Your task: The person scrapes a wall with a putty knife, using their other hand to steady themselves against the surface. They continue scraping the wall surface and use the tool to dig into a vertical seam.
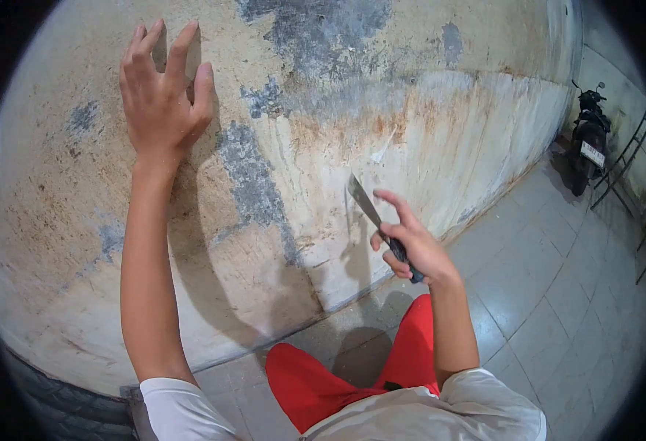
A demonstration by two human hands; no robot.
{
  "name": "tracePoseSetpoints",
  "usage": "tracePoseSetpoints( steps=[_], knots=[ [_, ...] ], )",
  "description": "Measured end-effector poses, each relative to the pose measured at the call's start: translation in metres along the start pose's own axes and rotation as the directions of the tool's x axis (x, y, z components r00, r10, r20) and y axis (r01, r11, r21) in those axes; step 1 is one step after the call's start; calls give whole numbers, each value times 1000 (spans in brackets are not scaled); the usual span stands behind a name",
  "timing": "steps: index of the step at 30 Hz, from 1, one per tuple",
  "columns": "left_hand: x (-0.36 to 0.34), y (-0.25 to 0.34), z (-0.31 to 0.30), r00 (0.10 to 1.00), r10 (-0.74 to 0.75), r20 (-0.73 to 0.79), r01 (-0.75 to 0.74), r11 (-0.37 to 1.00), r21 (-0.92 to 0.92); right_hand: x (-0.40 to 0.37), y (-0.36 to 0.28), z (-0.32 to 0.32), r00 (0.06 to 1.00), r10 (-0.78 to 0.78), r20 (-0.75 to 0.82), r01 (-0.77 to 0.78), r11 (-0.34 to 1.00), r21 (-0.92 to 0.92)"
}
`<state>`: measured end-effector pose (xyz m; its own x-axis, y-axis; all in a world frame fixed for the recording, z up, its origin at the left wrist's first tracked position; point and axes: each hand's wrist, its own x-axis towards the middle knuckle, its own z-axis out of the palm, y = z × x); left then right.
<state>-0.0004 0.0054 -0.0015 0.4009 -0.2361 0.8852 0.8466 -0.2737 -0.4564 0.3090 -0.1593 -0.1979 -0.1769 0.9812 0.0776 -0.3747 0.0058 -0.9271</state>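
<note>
My left hand rests against the upper left of the wall, fingers spread, holding nothing. The wall has peeling paint, grey bare patches and rusty brown stains. In my right hand is a scraper with a dark handle and a flat metal blade, which points up and to the left. The index finger is stretched out beside the tool while other fingers wrap its handle. Near the blade tip a small white flake shows on the wall. Whether the blade touches the wall is hard to tell.
A parked motorbike stands at the back right, beside a dark metal frame. Grey floor tiles run along the foot of the wall. A black tyre lies at the lower left. My red-clad knees are close to the wall.
</note>
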Motion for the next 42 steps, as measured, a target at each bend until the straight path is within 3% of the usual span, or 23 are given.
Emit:
tracePoseSetpoints(
  steps=[2,6,10,13,14,16,17,19,20,22,28,32,35,38,41,42],
  knots=[
    [1,-1,0,1000,-6,2,6,1000,1,-4,7,-1,997,49,-61,-57,986,-154],
    [1,1,-1,1000,-16,2,16,1000,-9,1,-8,14,996,-19,-89,-19,911,-411],
    [2,1,-2,1000,-11,-5,11,1000,-9,17,-17,26,999,-43,-8,39,959,-282],
    [2,2,-2,1000,-17,0,17,1000,-5,36,-17,43,878,-470,-85,331,728,-600],
    [1,2,-2,1000,-20,4,20,1000,-9,44,-19,45,879,-468,-86,330,730,-599],
    [2,2,-3,1000,-19,8,19,1000,-3,59,-25,47,759,-651,4,383,442,-811],
    [2,3,-3,1000,-17,8,17,1000,2,70,-25,45,759,-651,1,382,443,-811],
    [1,0,0,1000,-4,-8,4,1000,-5,88,-23,42,610,-784,112,394,178,-902],
    [1,-1,1,1000,8,-22,-8,1000,-9,88,-20,42,610,-785,109,392,180,-902],
    [1,0,2,1000,6,-21,-6,1000,-6,78,-27,53,733,-679,30,215,189,-958],
    [2,0,2,1000,0,-3,0,1000,22,90,-46,58,695,-712,97,288,152,-946],
    [-1,0,2,1000,1,0,-1,1000,12,81,-35,59,720,-689,79,267,170,-949],
    [-1,0,2,1000,1,1,-1,1000,17,89,-46,60,679,-729,82,240,115,-964],
    [-1,0,1,1000,-1,-1,1,1000,-2,90,-54,66,659,-751,39,285,201,-937],
    [0,1,1,1000,-5,-5,5,1000,-14,83,-33,63,715,-698,28,251,219,-943],
    [-1,2,1,1000,-3,-10,3,1000,-13,84,-30,62,690,-721,67,246,146,-958]
  ],
)
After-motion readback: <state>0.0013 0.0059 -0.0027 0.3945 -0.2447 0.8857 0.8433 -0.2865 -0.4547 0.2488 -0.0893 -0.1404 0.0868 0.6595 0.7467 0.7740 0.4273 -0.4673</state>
